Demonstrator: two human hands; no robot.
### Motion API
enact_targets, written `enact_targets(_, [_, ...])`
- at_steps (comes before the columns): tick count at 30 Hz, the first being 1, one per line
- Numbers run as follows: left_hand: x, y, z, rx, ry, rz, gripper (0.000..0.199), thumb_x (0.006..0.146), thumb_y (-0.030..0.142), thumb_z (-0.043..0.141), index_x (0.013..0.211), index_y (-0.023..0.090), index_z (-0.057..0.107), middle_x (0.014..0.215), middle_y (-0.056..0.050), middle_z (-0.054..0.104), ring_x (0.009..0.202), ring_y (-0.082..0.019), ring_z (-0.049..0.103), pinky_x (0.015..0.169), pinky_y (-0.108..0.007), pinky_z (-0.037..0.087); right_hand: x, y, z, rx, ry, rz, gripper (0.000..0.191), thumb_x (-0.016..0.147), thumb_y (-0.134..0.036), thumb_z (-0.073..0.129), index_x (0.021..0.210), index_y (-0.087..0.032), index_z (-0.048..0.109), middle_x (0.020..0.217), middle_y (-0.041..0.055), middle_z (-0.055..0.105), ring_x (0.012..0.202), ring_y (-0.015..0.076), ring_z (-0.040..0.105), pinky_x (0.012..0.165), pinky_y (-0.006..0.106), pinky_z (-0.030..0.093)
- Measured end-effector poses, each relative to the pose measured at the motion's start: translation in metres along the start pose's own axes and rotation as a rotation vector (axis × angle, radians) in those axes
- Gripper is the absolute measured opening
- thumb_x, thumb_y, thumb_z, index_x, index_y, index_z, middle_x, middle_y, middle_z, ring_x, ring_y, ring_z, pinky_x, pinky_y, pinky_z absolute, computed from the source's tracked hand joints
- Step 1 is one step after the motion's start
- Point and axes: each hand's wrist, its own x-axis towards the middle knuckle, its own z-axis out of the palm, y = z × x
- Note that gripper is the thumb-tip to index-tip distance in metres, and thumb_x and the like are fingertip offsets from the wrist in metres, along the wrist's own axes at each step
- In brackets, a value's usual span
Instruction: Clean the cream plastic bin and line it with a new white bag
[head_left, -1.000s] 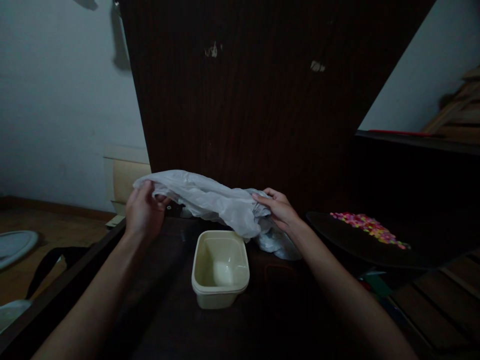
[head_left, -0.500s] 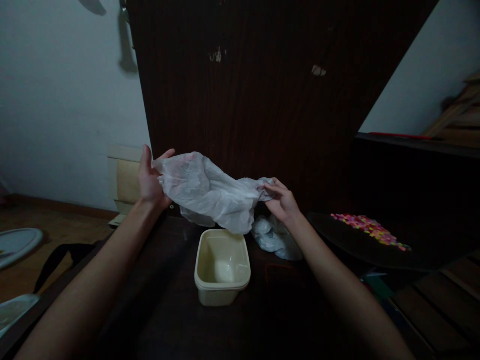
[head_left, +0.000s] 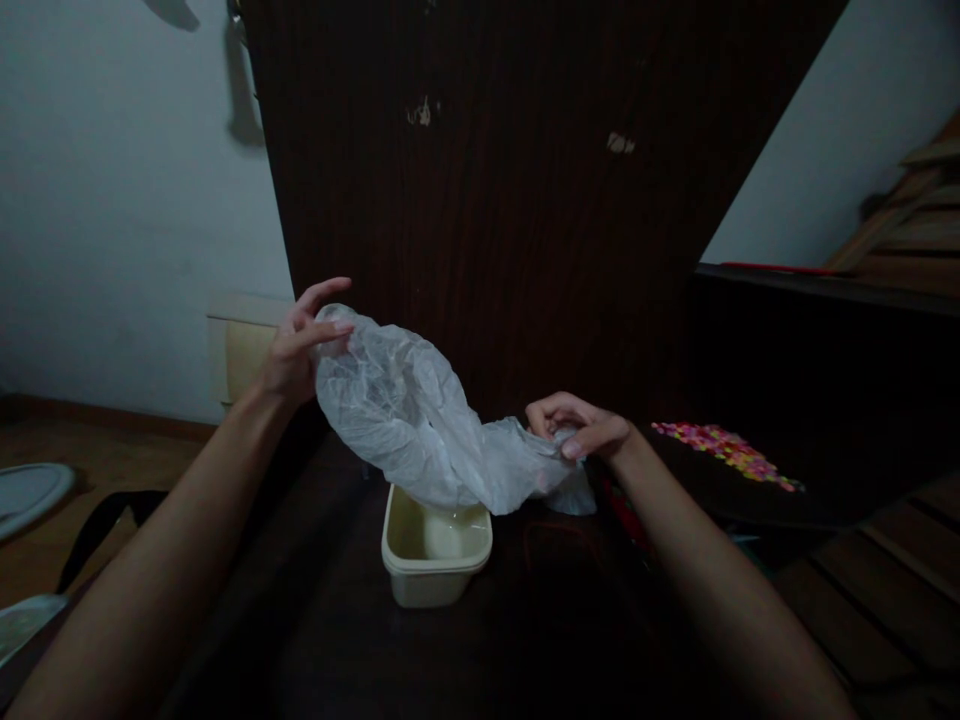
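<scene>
A crumpled, see-through white plastic bag (head_left: 442, 430) stretches between both hands, above the rear of a cream plastic tub (head_left: 436, 585). My left hand (head_left: 300, 345) grips the bag's upper left end, with a finger across its front and another raised. My right hand (head_left: 577, 425) pinches the lower right end between thumb and fingers. The bag hides the tub's back rim. Inside, the visible part of the tub shows only its bare, shiny wall.
The tub stands on a dark tabletop (head_left: 330, 600) against a tall dark wooden panel (head_left: 480, 200). A dark item with pink and yellow dots (head_left: 727, 455) lies to the right. On the left are a pale wall (head_left: 135, 220) and a white oval object (head_left: 34, 495) low down.
My left hand has turned, bringing fingers over the bag's front. My right hand has lowered and moved slightly right. The bag now slants down and covers the tub's back rim.
</scene>
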Motion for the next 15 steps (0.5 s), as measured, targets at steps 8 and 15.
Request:
enact_targets(8, [-0.011, 0.012, 0.034, -0.201, 0.235, -0.061, 0.035, 0.074, 0.007, 0.054, 0.100, 0.020, 0.074, 0.068, 0.000, 0.067, 0.054, -0.013, 0.059, 0.050, -0.021, 0.050, 0.026, 0.017, 0.019, -0.227, 0.052, 0.264, 0.018, 0.074, -0.034, 0.068, 0.075, -0.016, 0.066, 0.062, -0.0035, 0.055, 0.055, 0.0105, 0.045, 0.052, 0.021, 0.034])
enact_targets(15, [-0.025, 0.027, 0.052, -0.223, 0.105, -0.108, 0.034, 0.087, 0.004, 0.051, 0.114, 0.013, 0.070, 0.093, -0.006, 0.078, 0.078, -0.019, 0.073, 0.073, -0.027, 0.053, 0.047, 0.018, 0.034, -0.355, 0.212, 0.296, 0.006, 0.068, -0.017, 0.075, 0.068, -0.016, 0.069, 0.062, -0.0052, 0.059, 0.061, 0.0100, 0.046, 0.056, 0.021, 0.035])
